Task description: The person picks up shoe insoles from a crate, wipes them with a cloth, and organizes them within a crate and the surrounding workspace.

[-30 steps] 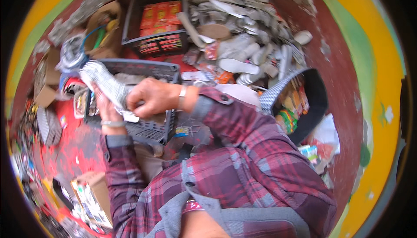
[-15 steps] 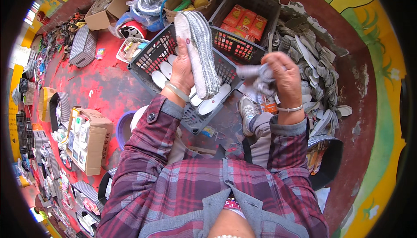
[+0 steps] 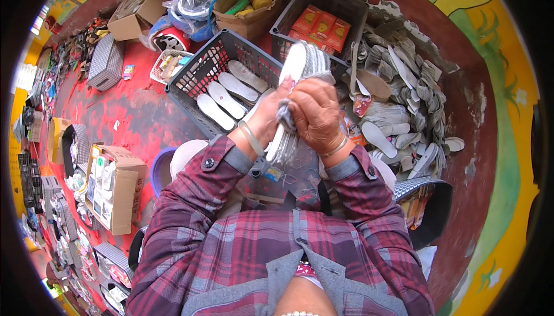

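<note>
My left hand [image 3: 266, 114] is closed around a stack of insoles [image 3: 295, 62] with white faces and grey-and-white layered edges, held up in front of me. My right hand [image 3: 316, 111] presses against the stack's middle, its fingers pinching a grey cloth strip [image 3: 283, 114] that lies across the insoles. How far the strip goes round the stack is hidden by my hands. Just beyond and to the left, a dark grey plastic crate [image 3: 254, 51] holds several white insoles [image 3: 226, 98] lying side by side.
A large heap of insoles [image 3: 398, 108] lies at the right by the wall. Behind stands a second crate [image 3: 340, 4] with orange boxes [image 3: 322, 26]. Cardboard boxes [image 3: 128, 189] and a purple basin [image 3: 163, 169] are at my left; a dark bin [image 3: 435, 212] is at my right.
My right hand has come left with the grey strip and now meets my left hand at the stack. The insole stack has moved right and lower, leaving more of the crate's insoles visible.
</note>
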Demonstrator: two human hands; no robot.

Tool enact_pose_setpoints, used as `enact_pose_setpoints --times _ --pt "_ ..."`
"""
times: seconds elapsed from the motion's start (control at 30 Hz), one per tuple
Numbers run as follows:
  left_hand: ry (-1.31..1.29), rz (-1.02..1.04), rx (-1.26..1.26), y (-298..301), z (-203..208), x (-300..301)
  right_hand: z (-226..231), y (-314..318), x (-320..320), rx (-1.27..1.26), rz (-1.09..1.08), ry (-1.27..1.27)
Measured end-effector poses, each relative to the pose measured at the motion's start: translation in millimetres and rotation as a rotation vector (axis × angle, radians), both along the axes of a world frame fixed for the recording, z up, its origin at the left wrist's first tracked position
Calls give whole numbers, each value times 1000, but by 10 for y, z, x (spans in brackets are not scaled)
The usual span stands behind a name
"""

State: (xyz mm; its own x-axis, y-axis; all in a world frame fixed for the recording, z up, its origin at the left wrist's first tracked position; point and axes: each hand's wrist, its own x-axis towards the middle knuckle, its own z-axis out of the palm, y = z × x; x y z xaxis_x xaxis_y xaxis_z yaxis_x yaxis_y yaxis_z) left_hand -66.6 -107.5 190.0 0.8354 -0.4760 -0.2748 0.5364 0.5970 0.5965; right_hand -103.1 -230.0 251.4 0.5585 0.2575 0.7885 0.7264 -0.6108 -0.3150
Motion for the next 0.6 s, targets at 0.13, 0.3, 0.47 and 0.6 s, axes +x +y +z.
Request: enact_pose_setpoints --times 0.13,0.3,0.47,0.6 --pt "8 -207 41 -4 288 -153 50 -437 289 -25 -377 -135" --pt "-111 -172 295 -10 108 -173 -31 -709 487 764 -301 256" --pt "-104 -67 211 30 27 -84 -207 -69 304 309 -253 85" --pt "-165 142 257 128 80 -41 -174 73 180 293 -90 175"
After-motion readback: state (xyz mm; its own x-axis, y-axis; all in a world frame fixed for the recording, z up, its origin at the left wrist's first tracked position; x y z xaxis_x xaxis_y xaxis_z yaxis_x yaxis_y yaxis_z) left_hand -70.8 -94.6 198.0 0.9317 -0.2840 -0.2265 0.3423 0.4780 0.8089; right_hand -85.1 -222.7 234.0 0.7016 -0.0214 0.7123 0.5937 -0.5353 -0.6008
